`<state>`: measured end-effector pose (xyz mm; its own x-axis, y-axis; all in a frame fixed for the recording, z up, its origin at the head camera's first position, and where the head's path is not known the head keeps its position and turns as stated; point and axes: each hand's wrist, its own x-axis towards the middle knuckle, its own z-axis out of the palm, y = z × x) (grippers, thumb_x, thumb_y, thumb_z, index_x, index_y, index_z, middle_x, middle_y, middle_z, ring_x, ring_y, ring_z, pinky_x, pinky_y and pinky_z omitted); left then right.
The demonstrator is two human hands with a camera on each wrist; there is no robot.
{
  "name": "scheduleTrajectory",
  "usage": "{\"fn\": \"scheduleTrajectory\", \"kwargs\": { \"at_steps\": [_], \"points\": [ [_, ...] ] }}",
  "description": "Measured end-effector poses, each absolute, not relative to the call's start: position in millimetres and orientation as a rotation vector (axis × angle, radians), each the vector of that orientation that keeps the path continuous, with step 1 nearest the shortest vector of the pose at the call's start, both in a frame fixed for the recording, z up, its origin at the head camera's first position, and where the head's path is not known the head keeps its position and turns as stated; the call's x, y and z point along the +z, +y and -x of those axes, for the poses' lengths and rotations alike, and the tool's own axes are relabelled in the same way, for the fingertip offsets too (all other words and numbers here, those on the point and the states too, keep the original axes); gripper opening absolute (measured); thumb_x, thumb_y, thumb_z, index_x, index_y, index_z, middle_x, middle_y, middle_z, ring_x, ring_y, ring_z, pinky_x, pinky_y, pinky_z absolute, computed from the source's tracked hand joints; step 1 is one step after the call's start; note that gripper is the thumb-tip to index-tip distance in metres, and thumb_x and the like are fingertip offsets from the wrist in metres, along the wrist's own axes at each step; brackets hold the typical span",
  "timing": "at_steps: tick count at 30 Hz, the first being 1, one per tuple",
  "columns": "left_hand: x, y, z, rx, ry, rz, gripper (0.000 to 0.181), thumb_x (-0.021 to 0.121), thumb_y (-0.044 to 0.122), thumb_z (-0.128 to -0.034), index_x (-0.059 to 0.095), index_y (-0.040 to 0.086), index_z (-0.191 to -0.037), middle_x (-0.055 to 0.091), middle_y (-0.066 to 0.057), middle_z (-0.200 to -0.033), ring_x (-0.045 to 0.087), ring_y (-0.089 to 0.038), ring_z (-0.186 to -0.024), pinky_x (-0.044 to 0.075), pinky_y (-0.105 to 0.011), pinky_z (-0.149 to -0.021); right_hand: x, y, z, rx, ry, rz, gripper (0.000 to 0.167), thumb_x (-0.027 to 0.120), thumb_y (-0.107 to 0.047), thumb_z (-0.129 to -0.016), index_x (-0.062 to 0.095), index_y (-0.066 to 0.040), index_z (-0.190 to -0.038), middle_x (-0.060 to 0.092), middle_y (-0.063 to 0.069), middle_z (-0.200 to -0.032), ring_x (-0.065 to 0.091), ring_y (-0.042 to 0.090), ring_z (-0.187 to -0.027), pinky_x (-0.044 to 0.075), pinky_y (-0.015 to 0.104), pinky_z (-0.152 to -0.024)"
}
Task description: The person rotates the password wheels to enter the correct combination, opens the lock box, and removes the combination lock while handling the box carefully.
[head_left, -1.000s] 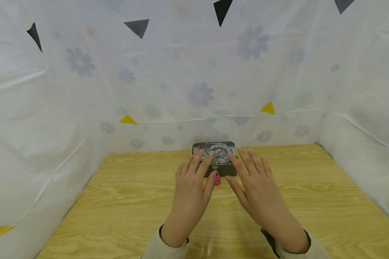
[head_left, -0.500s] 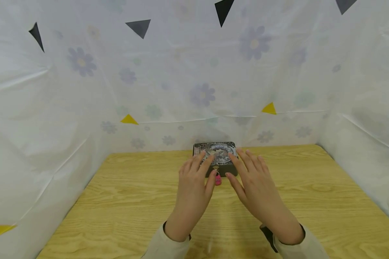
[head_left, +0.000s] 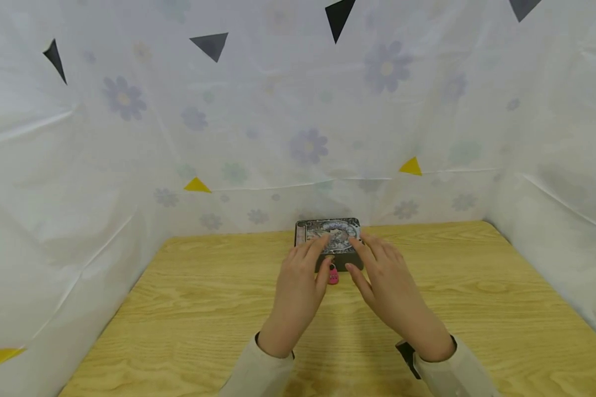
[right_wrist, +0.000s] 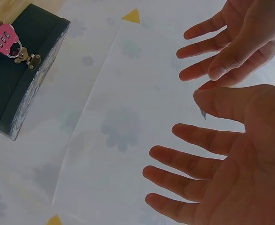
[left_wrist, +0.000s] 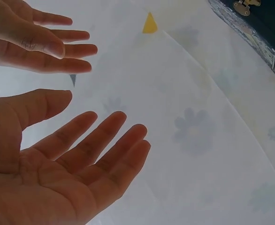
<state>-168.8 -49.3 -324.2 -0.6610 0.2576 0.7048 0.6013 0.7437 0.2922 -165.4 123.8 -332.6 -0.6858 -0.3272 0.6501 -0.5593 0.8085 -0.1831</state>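
Note:
A dark box (head_left: 338, 261) with a patterned silver-and-black lid lies near the back of the table. A pink combination padlock (head_left: 333, 275) hangs from its front clasp; the right wrist view shows the padlock (right_wrist: 5, 39) through the brass clasp (right_wrist: 33, 61). The left hand (head_left: 299, 292) and right hand (head_left: 394, 292) hover in front of the box, palms down and fingers spread, holding nothing. Both wrist views show air between the hands and the box (left_wrist: 269, 28). In the head view, fingertips overlap the lid's near part.
The wood-grain table (head_left: 203, 320) stretches to both sides. A white flowered sheet (head_left: 258, 127) hangs behind it and at the sides, with black, grey and yellow triangles on it.
Both hands have drawn slightly closer together, and their fingers look a little less spread. The box and padlock have stayed in place.

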Motion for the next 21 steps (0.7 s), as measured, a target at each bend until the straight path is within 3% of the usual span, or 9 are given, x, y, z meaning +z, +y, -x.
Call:
{"fn": "scheduleTrajectory", "kwargs": {
  "at_steps": [21],
  "points": [
    [-341.8, -50.5, 187.2, -0.644, -2.459, 0.516, 0.043, 0.071, 0.011, -0.0869, 0.059, 0.006, -0.128, 0.064, -0.013, -0.117, 0.06, -0.03, -0.105, 0.051, -0.042, -0.088, -350.5, 121.8, 184.5, 0.493, -2.44, -0.639, 0.043, 0.068, -0.015, -0.09, 0.056, 0.005, -0.126, 0.055, 0.027, -0.124, 0.051, 0.044, -0.115, 0.038, 0.061, -0.096]
  ]
}}
